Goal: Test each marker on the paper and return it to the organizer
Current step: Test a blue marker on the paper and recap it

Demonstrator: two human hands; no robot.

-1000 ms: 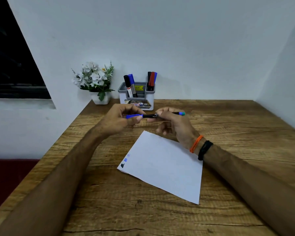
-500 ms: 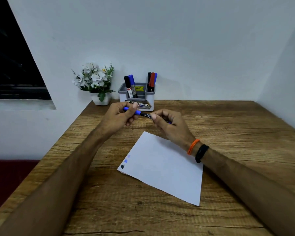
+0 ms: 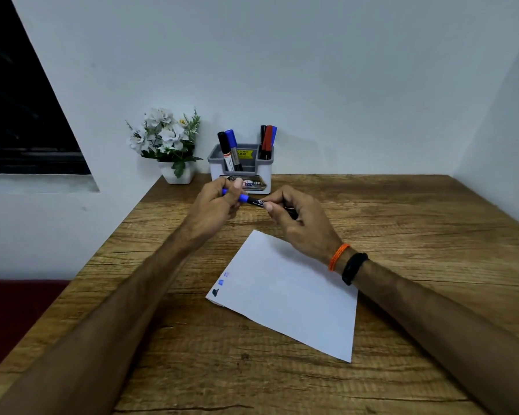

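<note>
Now, grey organizer (image 3: 241, 167) at back of surface (image 3: 402, 211), w/ black & blue markers left compartment, black, red & blue right; yellow price sticker, front label partly reads "OP"; left hand (image 3: 215, 202) pinches blue cap, right hand (image 3: 300, 220) grips the marker (image 3: 253, 200) barrel, above paper (image 3: 288, 292) w/ test marks.

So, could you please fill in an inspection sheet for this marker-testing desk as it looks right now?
Surface: wooden table, grain visible, bare wood around the sheet.
Job's things: white paper lies angled on the table, three small test marks near its left corner; grey organizer at the back edge holds two markers on its left and three on its right; blue marker held above the table.
Clutter: white flower pot left of the organizer.
Hands: left hand grips the marker's blue cap end; right hand pinches its black barrel.
Cables: nothing seen.
Surroundings: white walls, dark window at left.
</note>
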